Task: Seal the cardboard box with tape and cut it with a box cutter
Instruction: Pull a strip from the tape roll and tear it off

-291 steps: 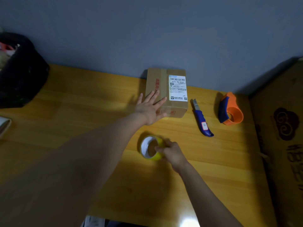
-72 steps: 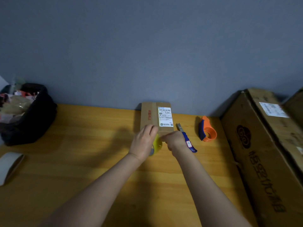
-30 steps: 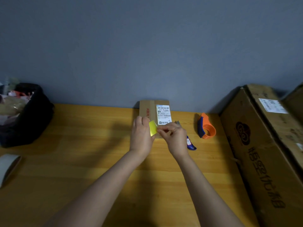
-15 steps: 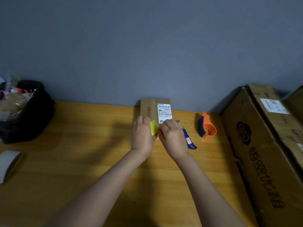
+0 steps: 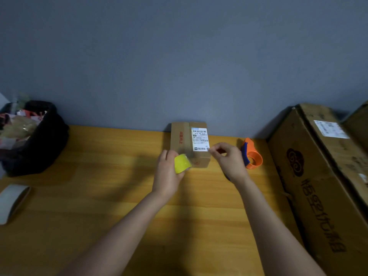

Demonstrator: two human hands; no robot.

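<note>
Cardboard box [image 5: 185, 144], small, white shipping label on top, lying on wooden table [image 5: 99, 196] against grey wall. Left hand [image 5: 168, 173], just in front of box's near-left corner, closed round yellow tape roll [image 5: 182, 163]. Right hand [image 5: 229, 160], just right of box's near-right corner, thumb and forefinger pinched together; clear strip faintly visible stretching from roll across box's front. Orange tape dispenser [image 5: 252, 154] right of box, beyond right hand. Box cutter mostly hidden under right wrist.

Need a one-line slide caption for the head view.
Left hand holds the yellow tape roll while right hand pulls clear tape across the cardboard box.
</note>
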